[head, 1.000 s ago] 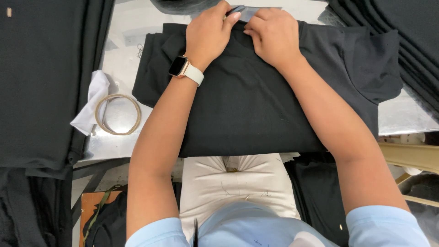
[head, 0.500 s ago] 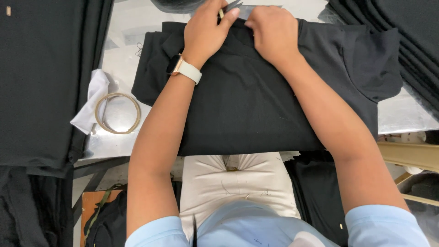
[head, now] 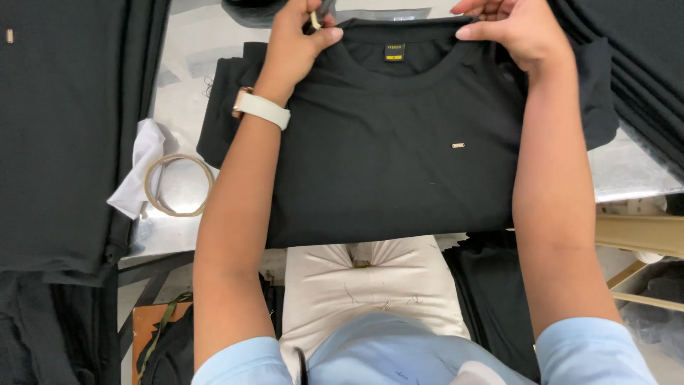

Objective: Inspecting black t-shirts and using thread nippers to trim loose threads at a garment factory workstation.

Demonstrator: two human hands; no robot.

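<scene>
A black t-shirt [head: 399, 164] lies flat on the table, neckline away from me, with a small yellow label inside the collar [head: 394, 51] and a small metal tag on the chest. My left hand [head: 298, 44], with a pale watch on the wrist, pinches the shirt's left shoulder beside the collar and also holds a small light object between its fingers. My right hand [head: 509, 30] grips the right shoulder of the shirt at the collar's other side.
A tape ring [head: 178, 185] rests on a white cloth [head: 135, 178] at the left on the shiny table [head: 634, 171]. Black garments are stacked at the left [head: 64, 128] and at the far right [head: 641, 57]. A cream cushion [head: 370, 285] sits below the table edge.
Both hands have moved apart from the middle of the collar to the shoulders, and the shirt's neckline with its label now shows between them. The view sits closer to the shirt.
</scene>
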